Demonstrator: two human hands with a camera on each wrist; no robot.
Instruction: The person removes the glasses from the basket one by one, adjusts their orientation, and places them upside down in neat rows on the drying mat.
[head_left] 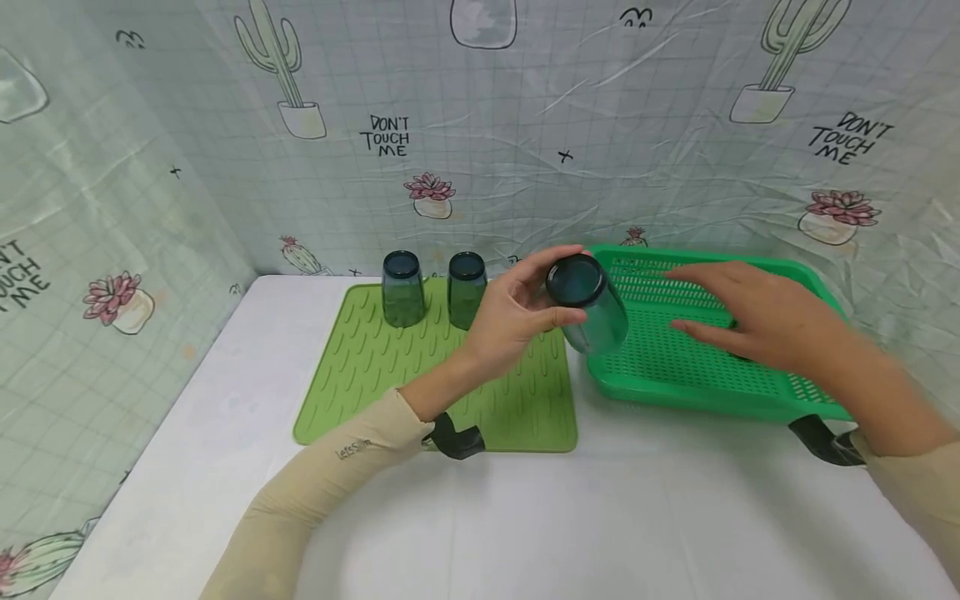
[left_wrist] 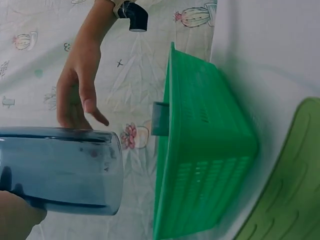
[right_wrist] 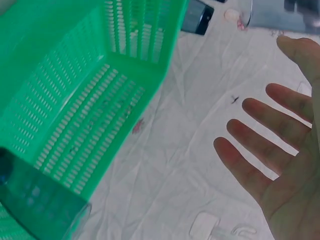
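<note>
My left hand (head_left: 506, 317) grips a blue-tinted drinking glass (head_left: 600, 325), fingers and thumb around it near its dark end, which faces up. The glass is tilted in the air between the green mat and the green basket. My right hand (head_left: 776, 317) is over the basket, apart from the glass. In the right wrist view its fingers (right_wrist: 250, 162) are spread and hold nothing. Another tinted glass (right_wrist: 45, 200) lies in the basket; my right hand hides most of it in the head view. Two similar glasses, one left (head_left: 403, 292) and one right (head_left: 467, 292), stand on the mat.
The green perforated basket (head_left: 675, 392) stands on the white table (head_left: 600, 517) at the right. Left of it lies the green ridged drying mat (head_left: 375, 392). A patterned sheet (head_left: 510, 167) hangs behind the table and along its left side.
</note>
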